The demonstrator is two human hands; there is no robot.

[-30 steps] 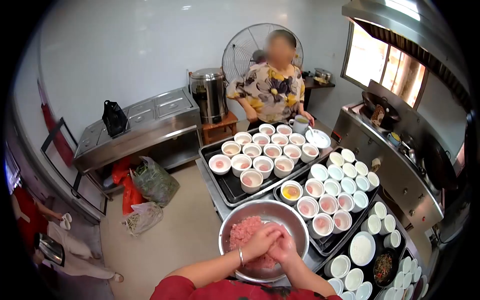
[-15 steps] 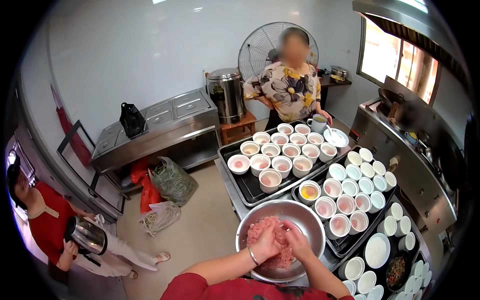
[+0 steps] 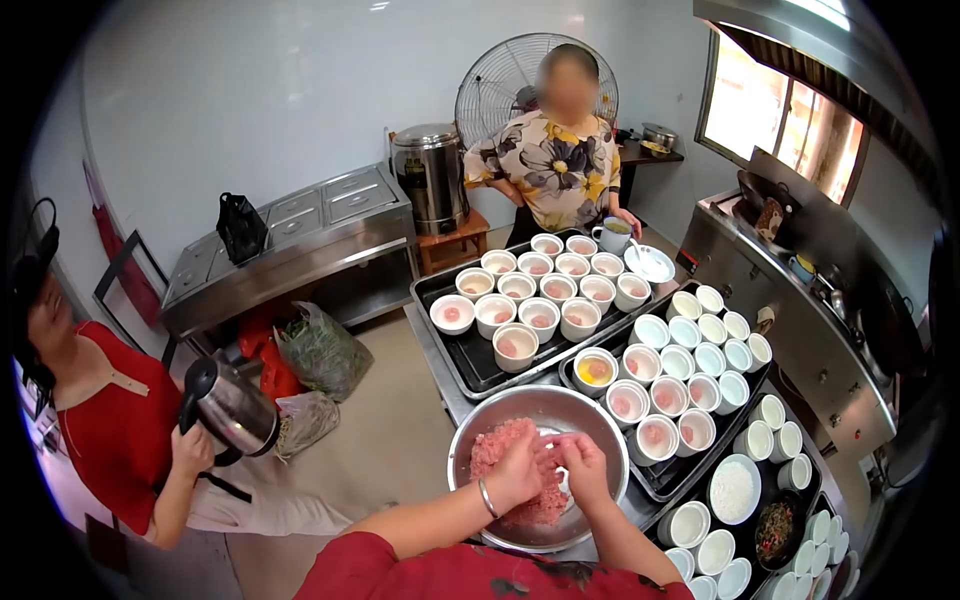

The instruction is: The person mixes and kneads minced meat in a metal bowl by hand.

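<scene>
A wide steel bowl [image 3: 461,430] holds a mound of pink minced meat [image 3: 492,447], heaped toward its left side. My left hand [image 3: 520,468], with a bangle on the wrist, is cupped above the meat, its fingers curled around a small portion. Facing it, my right hand [image 3: 583,468] has its fingers bent and pressed against the same portion, which the hands largely hide. Beyond the bowl, a black tray [image 3: 462,374] bears several white ramekins [image 3: 515,347] with meat inside. One ramekin [image 3: 596,371] close to the bowl contains yellow egg.
More trays of white cups stand to the right, with a bowl of white grains [image 3: 734,489] and a dark dish of chopped seasoning [image 3: 778,530]. A person in a floral top [image 3: 556,170] stands across the table. At left, a person in red holds a steel kettle [image 3: 235,408].
My hands have come up from the meat, bringing their fingertips together, and bare bowl bottom shows beneath. The person at left has come closer with the kettle. My view has shifted slightly.
</scene>
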